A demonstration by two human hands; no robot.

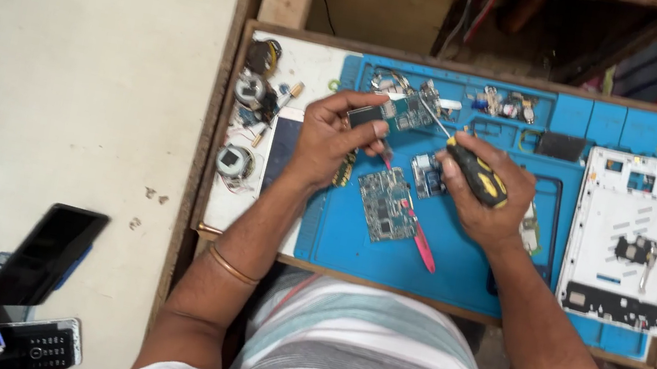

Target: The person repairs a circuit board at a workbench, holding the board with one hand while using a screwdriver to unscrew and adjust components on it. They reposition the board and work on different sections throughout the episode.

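Observation:
My left hand (335, 137) grips a small circuit board part (401, 115) above the blue work mat (457, 268). My right hand (486, 198) is closed around a black and yellow screwdriver (477, 172) whose thin shaft points up-left at that part. A larger green circuit board (386, 203) lies on the mat just below both hands, with a red-pink pry tool (419, 235) beside it. A smaller board (428, 174) sits next to my right hand.
A white tablet back shell (626, 239) lies on the mat's right. Small round parts (236, 162) and loose components line the tray's left and top edges. On the white table (79, 80) to the left sit a dark phone (43, 254), boxes and a keypad phone (39, 345).

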